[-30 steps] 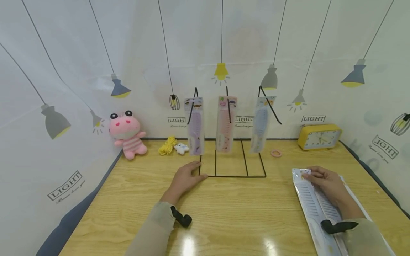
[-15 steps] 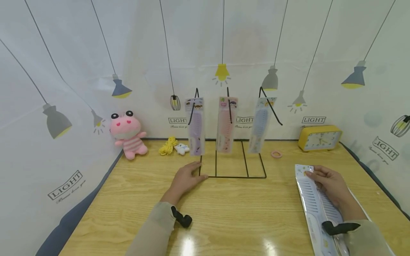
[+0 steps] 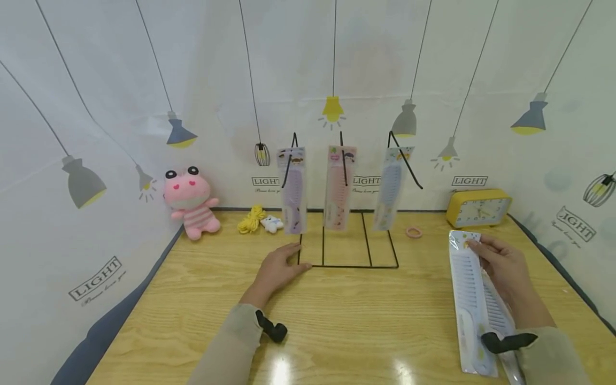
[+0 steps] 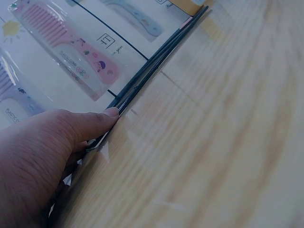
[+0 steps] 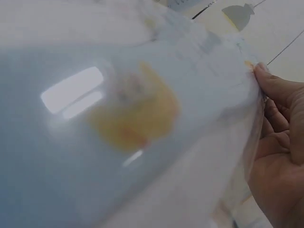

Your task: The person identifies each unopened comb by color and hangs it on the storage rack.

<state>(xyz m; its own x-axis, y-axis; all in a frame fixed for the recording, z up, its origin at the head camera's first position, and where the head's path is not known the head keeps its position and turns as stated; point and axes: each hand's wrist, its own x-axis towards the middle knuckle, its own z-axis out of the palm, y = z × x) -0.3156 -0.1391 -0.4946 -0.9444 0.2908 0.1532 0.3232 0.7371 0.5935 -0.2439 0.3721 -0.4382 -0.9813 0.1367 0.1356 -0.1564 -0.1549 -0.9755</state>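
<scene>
A black wire rack [image 3: 351,266] stands at the back of the table, with a purple [image 3: 295,192], a pink [image 3: 340,187] and a blue packaged comb [image 3: 391,184] hanging on its hooks. My left hand [image 3: 277,270] holds the front left corner of its base; in the left wrist view the thumb [image 4: 107,116] lies on the wire. My right hand [image 3: 505,262] pinches the top of a clear packet with a light blue comb [image 3: 467,305], held upright on the right. Another packaged comb [image 3: 498,310] shows partly behind it. Up close in the right wrist view, the packet [image 5: 133,114] is blurred.
To the left sit a pink plush toy [image 3: 193,206], a yellow cord bundle [image 3: 251,220] and a small white figure [image 3: 272,224]. A pink ring [image 3: 414,232] lies right of the rack, near a yellow clock [image 3: 478,208]. Lamp-printed cloth surrounds the wooden table [image 3: 337,321].
My right hand has raised the packaged comb upward and slightly to the right, and its lower end has come into view. My left hand stays at the rack corner.
</scene>
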